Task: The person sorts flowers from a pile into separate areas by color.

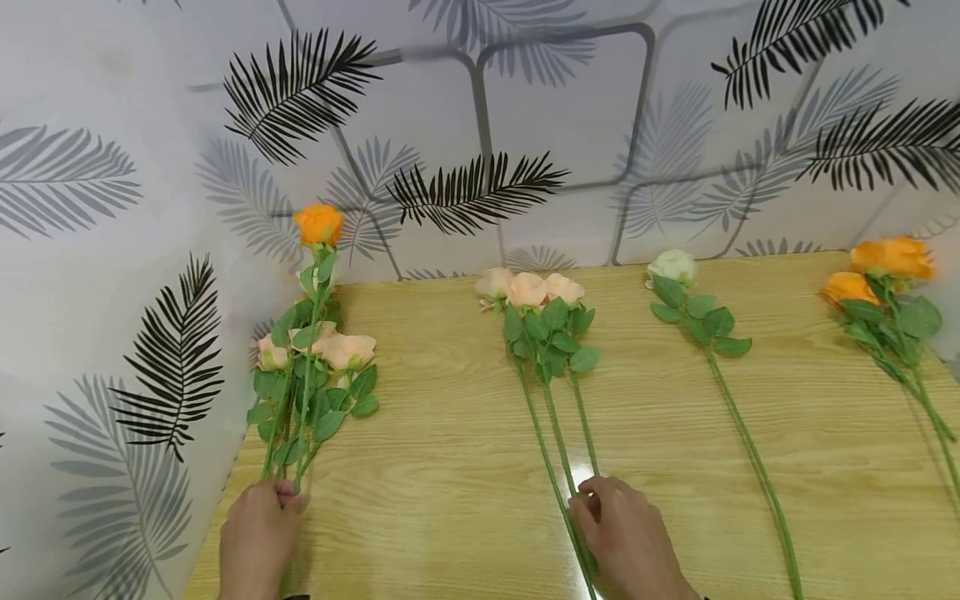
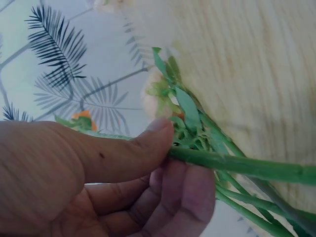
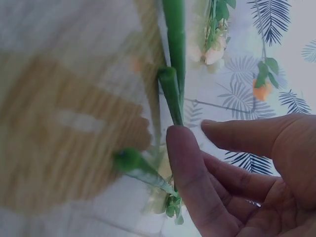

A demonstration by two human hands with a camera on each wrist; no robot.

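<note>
At the left, my left hand pinches the green stem of an orange rose between thumb and fingers. That stem crosses the left wrist view. Its flower stands above a bunch of peach roses, whose leafy stems lie just behind and below. My right hand is at the stems of several peach roses in the middle of the table. In the right wrist view its forefinger touches a cut stem end, while the thumb stands apart from it.
The wood-grain table meets a leaf-patterned wall covering at the back and left. A white rose with a long stem lies right of my right hand. Orange roses lie at the far right edge.
</note>
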